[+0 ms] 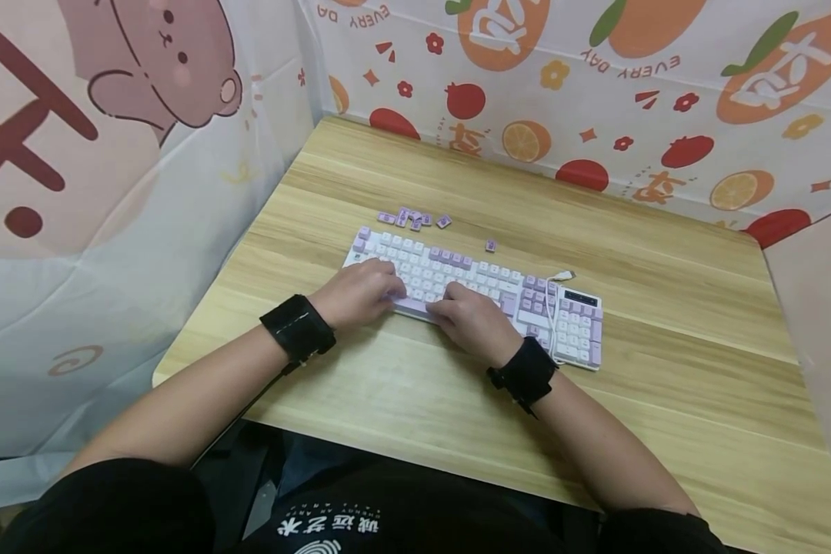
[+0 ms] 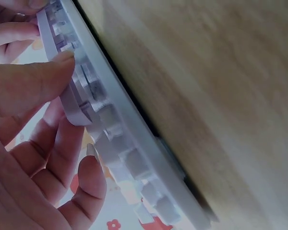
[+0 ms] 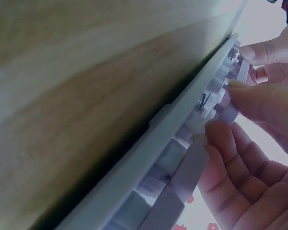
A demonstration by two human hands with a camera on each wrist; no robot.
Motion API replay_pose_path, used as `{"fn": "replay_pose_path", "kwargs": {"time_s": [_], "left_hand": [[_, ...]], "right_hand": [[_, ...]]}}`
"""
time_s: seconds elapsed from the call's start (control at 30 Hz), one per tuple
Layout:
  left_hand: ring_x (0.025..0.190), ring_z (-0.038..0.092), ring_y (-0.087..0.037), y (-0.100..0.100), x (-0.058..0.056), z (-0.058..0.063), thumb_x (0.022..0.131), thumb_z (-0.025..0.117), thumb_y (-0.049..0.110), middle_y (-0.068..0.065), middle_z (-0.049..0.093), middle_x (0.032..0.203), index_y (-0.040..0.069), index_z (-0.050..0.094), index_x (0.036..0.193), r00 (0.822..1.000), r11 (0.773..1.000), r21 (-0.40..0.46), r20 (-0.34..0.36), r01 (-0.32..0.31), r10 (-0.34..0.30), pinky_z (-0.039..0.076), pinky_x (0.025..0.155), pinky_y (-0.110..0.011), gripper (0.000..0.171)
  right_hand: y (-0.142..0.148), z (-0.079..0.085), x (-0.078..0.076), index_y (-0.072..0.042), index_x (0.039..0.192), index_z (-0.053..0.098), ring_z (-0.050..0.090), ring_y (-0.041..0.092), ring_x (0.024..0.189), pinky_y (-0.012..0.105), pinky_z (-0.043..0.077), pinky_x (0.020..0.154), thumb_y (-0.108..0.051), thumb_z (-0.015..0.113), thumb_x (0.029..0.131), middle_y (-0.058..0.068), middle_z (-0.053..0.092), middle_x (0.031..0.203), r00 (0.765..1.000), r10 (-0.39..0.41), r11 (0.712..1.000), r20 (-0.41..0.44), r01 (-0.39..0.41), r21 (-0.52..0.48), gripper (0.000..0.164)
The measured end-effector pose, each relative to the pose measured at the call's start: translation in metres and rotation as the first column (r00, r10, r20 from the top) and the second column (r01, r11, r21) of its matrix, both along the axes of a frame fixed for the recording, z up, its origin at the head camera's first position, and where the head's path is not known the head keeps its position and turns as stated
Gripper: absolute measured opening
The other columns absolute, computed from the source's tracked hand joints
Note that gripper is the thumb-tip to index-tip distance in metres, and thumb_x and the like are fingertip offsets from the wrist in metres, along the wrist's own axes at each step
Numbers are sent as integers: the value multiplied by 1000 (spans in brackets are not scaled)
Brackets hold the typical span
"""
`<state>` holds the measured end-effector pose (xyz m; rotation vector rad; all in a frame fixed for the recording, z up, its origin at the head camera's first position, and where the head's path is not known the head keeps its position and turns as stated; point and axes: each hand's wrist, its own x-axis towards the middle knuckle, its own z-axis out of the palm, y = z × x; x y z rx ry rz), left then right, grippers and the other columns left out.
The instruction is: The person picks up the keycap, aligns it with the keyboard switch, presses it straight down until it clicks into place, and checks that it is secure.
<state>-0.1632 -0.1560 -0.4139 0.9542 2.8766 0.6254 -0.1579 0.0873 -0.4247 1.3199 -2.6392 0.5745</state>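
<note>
Mid-table, on pale wood-grain tabletop (image 1: 388, 377): full-size white plastic keyboard with white and lilac keys (image 1: 485, 271). Along near edge of same, long lilac plastic bar key (image 1: 414, 308), raised above its row, with thin wire in view beneath. Pinched between thumb and curled fingers of left hand (image 1: 367, 288) toward one end, likewise of right hand (image 1: 481, 323) further along. Beyond far edge, loose: cluster of small lilac plastic keycaps (image 1: 402, 217) toward the left; lone square lilac keycap (image 1: 490, 246) nearer the middle. Across right-hand section, white cable with USB plug (image 1: 564, 275). Key legends: too small to read. Same for black rectangular plate (image 1: 581, 298), upper right corner. Legible, upside down, on white fruit-print cloth (image 1: 582, 100) behind: "EVERY DAY". On black shirt (image 1: 402, 500): white Chinese characters, apparently 诚远艺术. On both wrists, black straps (image 1: 298, 329).
</note>
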Motion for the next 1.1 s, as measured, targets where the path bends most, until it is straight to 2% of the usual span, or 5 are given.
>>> {"fn": "replay_pose_path", "kwargs": {"time_s": [0.47,0.73,1.1], "left_hand": [[82,58,-20,-1,-1,-4,77,79,6,-1,64,86,14,78,92,999,1000,-3,-42,14,-14,49,73,-33,17],[83,59,-16,-3,-2,-5,77,81,9,2,65,87,16,78,90,999,1000,17,23,-24,23,49,76,-31,16],[86,58,-18,-5,1,-7,80,79,9,-1,63,90,13,76,99,1000,999,35,10,-6,6,49,76,-32,19]], "right_hand": [[-1,-3,2,-15,104,78,47,9,64,20,41,56,-14,74,88,0,55,81,1000,-11,1000,-4,11,1,17],[-5,-2,0,-16,106,78,47,9,63,20,41,55,-16,74,88,0,55,80,999,-26,999,23,26,27,18],[-2,-3,1,-13,107,77,48,10,67,21,42,57,-14,74,88,0,54,84,995,-51,999,89,51,0,19]]}}
